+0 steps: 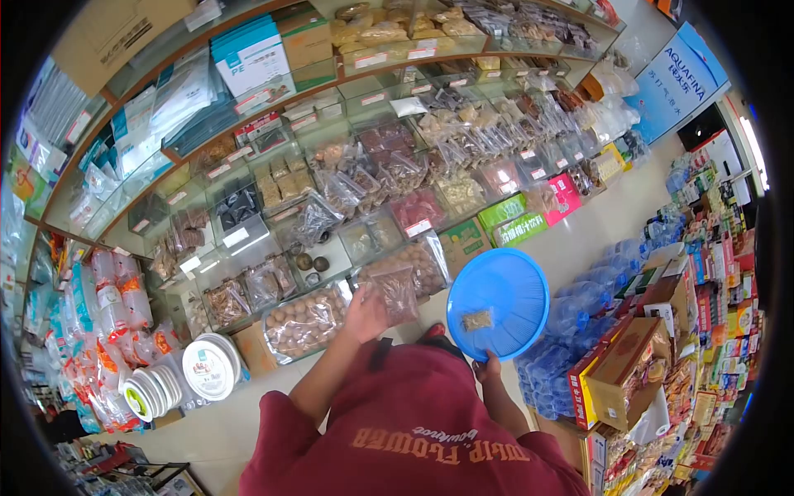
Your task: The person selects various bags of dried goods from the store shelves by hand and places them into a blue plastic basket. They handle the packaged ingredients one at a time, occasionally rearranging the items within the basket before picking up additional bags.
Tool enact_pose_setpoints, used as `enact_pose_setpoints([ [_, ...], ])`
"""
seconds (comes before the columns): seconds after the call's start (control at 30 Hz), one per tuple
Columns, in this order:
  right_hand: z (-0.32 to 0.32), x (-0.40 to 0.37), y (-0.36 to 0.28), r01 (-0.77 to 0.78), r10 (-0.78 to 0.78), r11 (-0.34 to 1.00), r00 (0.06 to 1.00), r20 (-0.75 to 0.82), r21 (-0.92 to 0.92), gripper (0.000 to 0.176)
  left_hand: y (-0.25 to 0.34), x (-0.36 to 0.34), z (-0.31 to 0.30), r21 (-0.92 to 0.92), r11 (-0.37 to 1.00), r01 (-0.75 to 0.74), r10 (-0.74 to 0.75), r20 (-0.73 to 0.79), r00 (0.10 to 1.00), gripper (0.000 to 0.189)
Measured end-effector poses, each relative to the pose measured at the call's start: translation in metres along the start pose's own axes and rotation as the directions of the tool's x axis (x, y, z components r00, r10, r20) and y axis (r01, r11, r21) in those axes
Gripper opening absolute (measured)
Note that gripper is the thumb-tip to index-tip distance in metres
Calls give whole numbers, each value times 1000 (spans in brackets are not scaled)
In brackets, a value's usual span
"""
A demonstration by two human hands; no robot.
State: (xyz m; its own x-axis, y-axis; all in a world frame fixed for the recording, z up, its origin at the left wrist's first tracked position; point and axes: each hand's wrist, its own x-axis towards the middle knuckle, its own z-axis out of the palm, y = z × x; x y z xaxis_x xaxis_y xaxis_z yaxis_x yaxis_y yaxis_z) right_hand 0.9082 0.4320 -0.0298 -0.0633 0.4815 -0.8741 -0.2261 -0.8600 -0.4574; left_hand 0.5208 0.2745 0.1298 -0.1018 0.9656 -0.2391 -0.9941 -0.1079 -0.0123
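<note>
My left hand [365, 314] is closed on the edge of a clear plastic bag of small brown goods [394, 291]. That bag is over two larger clear bags of round brown nuts, one at the left [306, 321] and one at the right [426, 266]. My right hand [490, 366] grips the near rim of a round blue plastic basket [517, 289]. Inside the basket lies a small packet [476, 320]. The fingers of my right hand are partly hidden by the rim.
Tiered shelves [364, 99] of bagged dry goods stand ahead. White plates in stacks [209, 368] and bagged cups [116, 289] are at the left. Water bottles [550, 372] and an open cardboard box [630, 372] stand at the right, close to the basket.
</note>
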Motion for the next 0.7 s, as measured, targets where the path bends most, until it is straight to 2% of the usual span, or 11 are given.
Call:
enact_pose_setpoints([
  [0.07,-16,6,-13,2,0,999,998,-68,39,13,-18,14,15,-41,999,19,-19,2,1000,71],
  [0.13,-47,25,-24,7,-5,999,1000,-30,43,13,-45,27,26,149,988,-28,29,-9,1000,77],
  [0.23,-77,41,-44,-1,2,1000,999,-49,22,14,-61,55,-44,72,997,-11,22,-157,987,80],
  [0.27,-75,32,-53,7,-1,997,997,-82,73,12,-66,65,-39,94,996,-2,18,-164,986,80],
  [0.3,-82,37,-59,18,-6,993,995,-102,117,11,-73,78,-30,-5,1000,28,-28,22,999,74],
  [0.37,-105,50,-70,10,7,989,993,-118,148,11,-100,95,-9,-201,966,164,-76,384,920,64],
  [0.4,-114,45,-75,11,11,987,991,-131,162,11,-119,100,63,209,976,62,-53,-49,997,75],
  [0.43,-121,39,-83,25,-10,990,994,-113,135,11,-132,113,68,209,975,78,-70,-48,996,75],
  [0.5,-132,36,-100,25,-10,993,992,-127,116,12,-154,139,75,56,994,95,-97,17,995,86],
  [0.67,-173,29,-118,53,-32,994,976,-215,95,9,-192,184,83,82,991,108,-108,-8,994,92],
  [0.7,-180,25,-120,63,-39,994,970,-240,91,8,-197,191,82,117,981,158,-158,-4,987,91],
])
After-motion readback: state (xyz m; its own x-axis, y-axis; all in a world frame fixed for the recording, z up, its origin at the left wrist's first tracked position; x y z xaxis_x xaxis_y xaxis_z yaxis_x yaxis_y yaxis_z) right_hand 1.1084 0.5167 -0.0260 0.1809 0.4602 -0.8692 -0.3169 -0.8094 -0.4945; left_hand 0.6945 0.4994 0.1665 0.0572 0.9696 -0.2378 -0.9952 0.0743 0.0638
